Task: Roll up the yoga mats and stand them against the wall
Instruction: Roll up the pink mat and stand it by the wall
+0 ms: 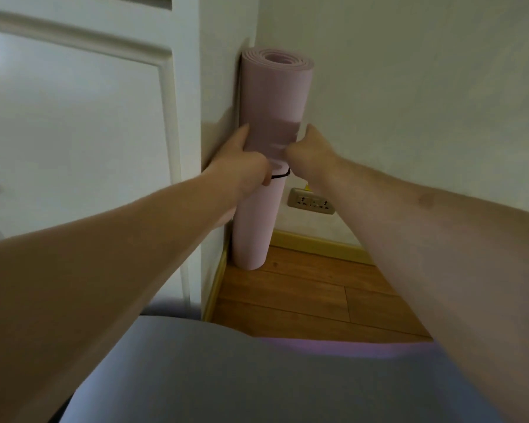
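The rolled pink yoga mat (274,123) stands upright in the corner, against the wall (409,87). The left hand (242,161) and right hand (310,154) both hold its middle with curled fingers. It looks light, soft foam; the middle is a good place to hold.

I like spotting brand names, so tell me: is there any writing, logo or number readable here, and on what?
None can be read.
Rolled pink foam yoga mat: a darker printed band between the left hand and right hand, too blurred to read.
Beige wall socket plate: only slots, no legible marks.
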`<state>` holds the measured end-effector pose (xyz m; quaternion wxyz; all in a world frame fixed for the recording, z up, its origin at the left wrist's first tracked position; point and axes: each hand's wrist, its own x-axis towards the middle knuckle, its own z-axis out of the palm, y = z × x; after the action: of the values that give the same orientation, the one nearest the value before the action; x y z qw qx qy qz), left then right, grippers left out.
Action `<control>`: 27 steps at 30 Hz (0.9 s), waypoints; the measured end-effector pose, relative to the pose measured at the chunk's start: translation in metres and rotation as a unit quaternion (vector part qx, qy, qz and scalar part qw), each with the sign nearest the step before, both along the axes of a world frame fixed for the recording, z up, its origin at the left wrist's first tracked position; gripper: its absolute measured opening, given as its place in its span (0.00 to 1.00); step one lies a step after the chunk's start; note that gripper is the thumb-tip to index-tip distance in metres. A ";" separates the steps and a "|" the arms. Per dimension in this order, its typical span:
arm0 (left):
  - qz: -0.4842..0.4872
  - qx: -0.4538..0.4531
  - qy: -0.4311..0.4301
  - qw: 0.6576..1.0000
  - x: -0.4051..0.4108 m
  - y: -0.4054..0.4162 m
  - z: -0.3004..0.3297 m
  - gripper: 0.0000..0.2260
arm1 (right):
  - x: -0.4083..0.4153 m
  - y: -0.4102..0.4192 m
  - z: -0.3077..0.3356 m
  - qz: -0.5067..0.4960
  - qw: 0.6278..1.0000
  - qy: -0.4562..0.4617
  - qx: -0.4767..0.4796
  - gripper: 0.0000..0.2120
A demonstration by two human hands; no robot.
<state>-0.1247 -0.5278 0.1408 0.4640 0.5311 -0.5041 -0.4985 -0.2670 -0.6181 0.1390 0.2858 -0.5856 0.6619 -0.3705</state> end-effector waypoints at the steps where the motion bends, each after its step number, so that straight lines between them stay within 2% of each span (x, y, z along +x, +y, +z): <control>1: -0.005 0.002 -0.009 1.000 0.000 0.002 -0.001 0.53 | -0.002 0.003 -0.002 0.003 1.000 -0.011 0.005 0.30; 4: -0.010 0.009 -0.021 1.000 0.001 0.006 -0.007 0.52 | -0.008 0.014 -0.002 0.005 1.000 -0.002 0.010 0.43; 6: -0.012 0.013 -0.034 0.999 0.001 0.010 -0.009 0.52 | -0.008 0.024 0.004 0.007 1.000 -0.007 0.007 0.43; 7: -0.012 0.014 -0.042 0.999 0.002 0.013 -0.008 0.51 | -0.008 0.031 0.006 0.000 1.000 -0.015 0.011 0.39; 10: -0.017 0.013 -0.067 0.998 0.003 0.031 -0.003 0.42 | -0.007 0.049 0.010 -0.029 0.999 -0.022 -0.030 0.18; 11: -0.018 0.013 -0.075 0.997 0.004 0.036 -0.005 0.39 | -0.006 0.055 0.010 -0.017 0.998 -0.019 -0.059 0.16; 12: -0.016 0.013 -0.084 0.996 0.004 0.042 -0.007 0.37 | -0.004 0.058 0.010 0.014 0.997 -0.009 -0.074 0.18; 15: -0.015 0.007 -0.104 0.994 0.004 0.053 -0.010 0.35 | 0.007 0.059 0.019 0.117 0.990 0.054 -0.054 0.37; 17: -0.014 0.006 -0.100 0.995 0.006 0.053 -0.007 0.35 | 0.014 0.056 0.029 0.111 0.990 0.085 -0.028 0.43; 22: -0.016 -0.022 -0.114 0.993 0.011 0.058 0.000 0.33 | 0.019 0.054 0.034 0.102 0.988 0.115 0.032 0.40; 27: -0.018 -0.027 -0.119 0.992 0.011 0.064 -0.008 0.30 | 0.013 0.058 0.016 0.127 0.987 0.092 0.033 0.42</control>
<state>-0.1133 -0.4634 0.1329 0.4055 0.5648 -0.5784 -0.4267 -0.2543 -0.5597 0.1549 0.2874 -0.6866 0.6176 -0.2540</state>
